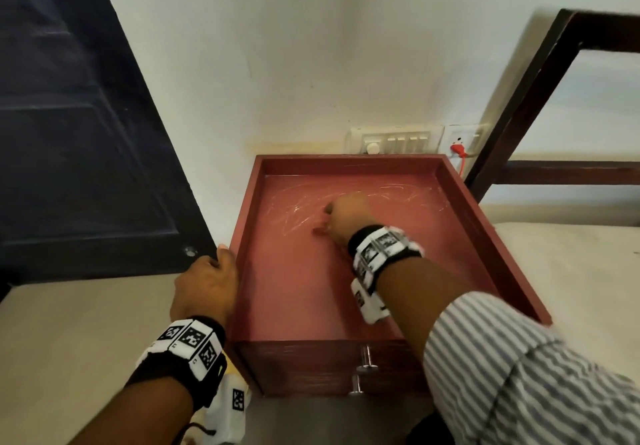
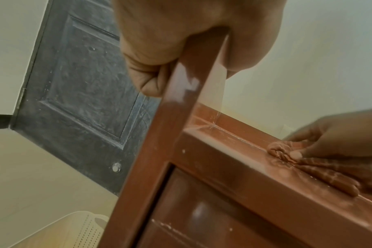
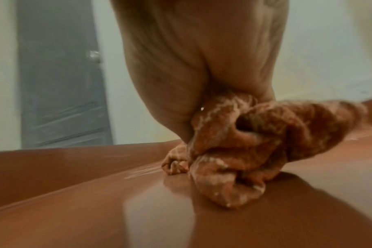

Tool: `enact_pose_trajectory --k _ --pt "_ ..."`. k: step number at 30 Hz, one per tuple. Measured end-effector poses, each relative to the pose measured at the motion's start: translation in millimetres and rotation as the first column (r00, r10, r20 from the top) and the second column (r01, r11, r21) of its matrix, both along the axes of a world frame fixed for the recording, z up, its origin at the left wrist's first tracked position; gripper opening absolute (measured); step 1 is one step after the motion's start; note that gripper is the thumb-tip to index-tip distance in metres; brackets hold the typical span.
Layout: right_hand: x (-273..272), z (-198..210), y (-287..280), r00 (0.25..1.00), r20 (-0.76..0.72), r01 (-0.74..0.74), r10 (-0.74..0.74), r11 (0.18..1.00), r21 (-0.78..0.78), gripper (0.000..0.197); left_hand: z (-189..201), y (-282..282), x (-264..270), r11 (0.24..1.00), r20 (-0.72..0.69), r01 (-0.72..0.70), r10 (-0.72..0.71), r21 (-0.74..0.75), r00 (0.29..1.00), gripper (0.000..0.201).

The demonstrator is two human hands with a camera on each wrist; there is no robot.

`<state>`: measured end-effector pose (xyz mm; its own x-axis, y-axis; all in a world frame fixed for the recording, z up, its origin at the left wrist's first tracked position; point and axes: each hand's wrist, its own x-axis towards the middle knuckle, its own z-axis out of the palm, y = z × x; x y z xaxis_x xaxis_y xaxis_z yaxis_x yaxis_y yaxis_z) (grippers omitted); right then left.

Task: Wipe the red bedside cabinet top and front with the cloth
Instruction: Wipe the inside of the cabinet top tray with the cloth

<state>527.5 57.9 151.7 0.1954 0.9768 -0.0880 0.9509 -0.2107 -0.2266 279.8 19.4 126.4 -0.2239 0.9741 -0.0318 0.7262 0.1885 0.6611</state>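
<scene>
1. The right hand (image 1: 346, 216) is clutching the bunched cloth (image 3: 234, 151), pressing it on the red bedside cabinet (image 1: 294, 288) top, toward the back.
2. The left hand (image 1: 207, 288) is gripping the cabinet's left rim.
3. Streaks are showing on top; the front (image 1: 311, 368) probably is still waiting.

Left hand (image 1: 207, 283) at lower left of the head view – fingers (image 2: 151, 83) curled over the cabinet's left rim (image 1: 246, 236), thumb on the inner side, forearm bare with a marker wristband. Right hand (image 1: 346, 214) at frame centre – knuckles up, fingers bunched round the cloth (image 3: 244, 142), pressing it down; striped sleeve pushed up the forearm at lower right.
</scene>
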Motion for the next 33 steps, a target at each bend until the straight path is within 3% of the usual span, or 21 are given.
enact_pose_trajectory --k 5,8,11,13,16,18,20,24,28,31,33 --pt "-66 -17 -63 0.975 -0.158 -0.157 0.157 0.988 0.011 0.027 3 -3 0 1.0 -0.009 -0.012 0.012 0.008 1.0 0.065" --pt "-62 -12 -115 0.952 -0.172 -0.252 0.253 0.967 0.025 0.024 4 -5 0 1.0 -0.018 -0.024 0.024 0.012 1.0 0.065" --pt "-34 -11 -153 0.929 -0.271 -0.256 0.254 0.966 0.03 0.024 4 -9 -3 0.999 0.001 -0.013 0.013 0.035 1.0 0.065" --pt "-9 -4 -169 0.956 -0.212 -0.205 0.202 0.979 0.01 0.041 3 -9 -3 0.999 0.005 -0.016 0.016 0.041 1.0 0.065" --pt "33 8 -175 0.942 -0.334 0.032 -0.029 0.999 0.003 0.044 3 -7 -1 0.999 0.011 -0.027 0.027 0.032 1.0 0.066" --pt "47 8 -162 0.967 -0.222 0.142 -0.126 0.988 0.055 0.046 2 -5 -1 0.999 0.017 -0.024 0.023 0.028 1.0 0.067" --pt "44 4 -146 0.978 -0.14 0.158 -0.152 0.987 0.03 0.048 1 -3 -1 1.0 0.011 -0.024 0.024 0.02 1.0 0.067" --pt "-20 2 -119 0.978 -0.201 0.062 -0.05 0.997 0.051 0.041 2 -2 0 1.0 0.007 -0.026 0.026 0.017 1.0 0.068" --pt "-97 -4 -130 0.95 -0.234 -0.193 0.208 0.977 0.087 0.039 2 -5 -1 0.999 0.005 -0.037 0.037 0.023 0.999 0.069" --pt "-110 -20 -151 0.916 -0.261 -0.283 0.305 0.952 0.121 0.036 2 -8 -2 0.998 0.011 -0.042 0.041 0.036 0.999 0.067" --pt "-93 -30 -165 0.875 -0.376 -0.291 0.305 0.952 0.096 0.039 1 -9 -2 0.998 0.031 -0.045 0.044 0.038 0.999 0.065"
